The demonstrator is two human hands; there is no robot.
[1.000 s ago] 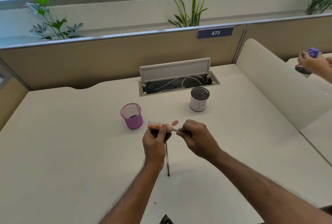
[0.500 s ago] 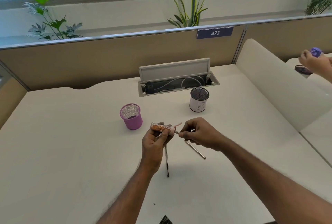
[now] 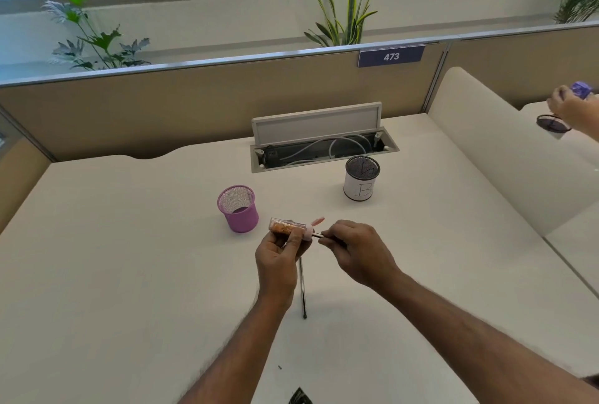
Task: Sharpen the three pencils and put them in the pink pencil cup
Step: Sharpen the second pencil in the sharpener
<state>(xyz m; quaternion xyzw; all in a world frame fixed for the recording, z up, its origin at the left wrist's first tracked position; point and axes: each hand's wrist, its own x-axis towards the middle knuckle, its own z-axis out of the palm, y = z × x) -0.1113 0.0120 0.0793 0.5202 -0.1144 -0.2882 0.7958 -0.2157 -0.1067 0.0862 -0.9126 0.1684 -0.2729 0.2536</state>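
One desk (image 3: 129, 274) carries everything. Left hand (image 3: 278, 261) grips sharpener (image 3: 288, 228), fingers curled round its clear body. Right hand (image 3: 359, 251) pinches pencil (image 3: 317, 235) at the fingertips, its end pushed into the sharpener's pink cap; only a short stretch shows between the hands. Pink cup (image 3: 238, 209) stands upright just beside the left hand, contents unclear. White cup (image 3: 361, 181), marked B, sits farther right, contents unclear. Sharpener chamber holds orange shavings. Second pencil (image 3: 302, 287) lies on desk, top end hidden under left hand.

White-wrapped black mesh cup marked "B" (image 3: 359, 189) noted upright on cream desk (image 3: 129, 257), near open grey cable hatch (image 3: 316, 123). Blue "473" plate (image 3: 391, 56) fixed on beige partition (image 3: 162, 105).
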